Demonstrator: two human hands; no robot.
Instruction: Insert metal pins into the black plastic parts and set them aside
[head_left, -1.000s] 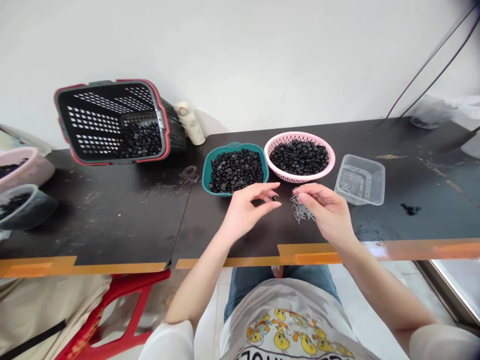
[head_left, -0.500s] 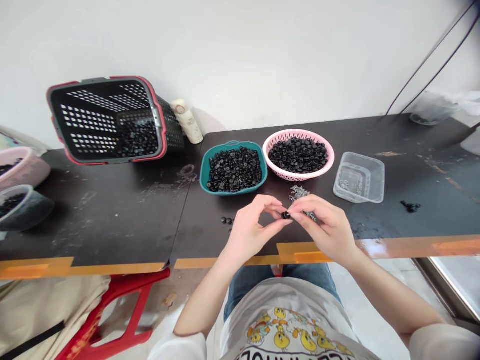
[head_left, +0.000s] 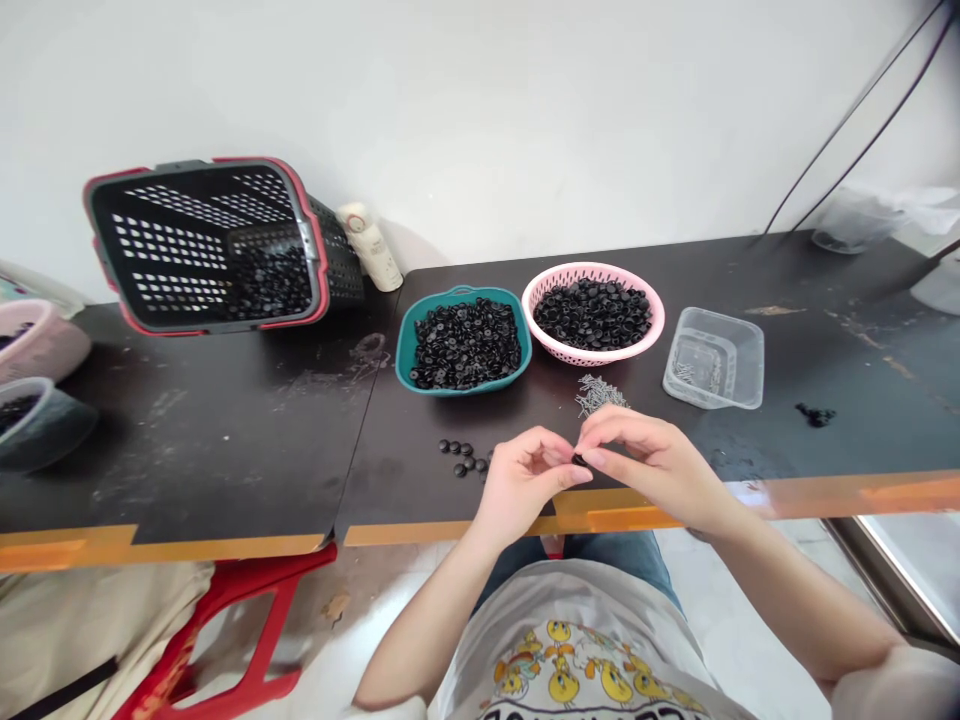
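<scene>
My left hand [head_left: 525, 480] pinches a small black round plastic part [head_left: 579, 460] between thumb and fingers, close above the table's front edge. From the other side, my right hand [head_left: 649, 462] has its thumb and fingertips closed on the same part, so the fingers cover most of it. Just beyond my hands lies a loose pile of small silver metal pins [head_left: 600, 393]. Several finished-looking black round pieces [head_left: 466, 460] rest on the table left of my left hand.
Behind stand a teal tray [head_left: 405, 352] and a pink basket [head_left: 592, 356], both full of black parts. A clear plastic tub [head_left: 750, 375] holds some metal pins. On the left are a tipped dark basket [head_left: 324, 265], a white bottle [head_left: 373, 250] and tubs [head_left: 64, 425]. Black bits [head_left: 816, 415] lie right.
Both hands have come slightly lower, toward the table's front edge, still together on the black part. More of the pin pile and the loose black pieces now shows.
</scene>
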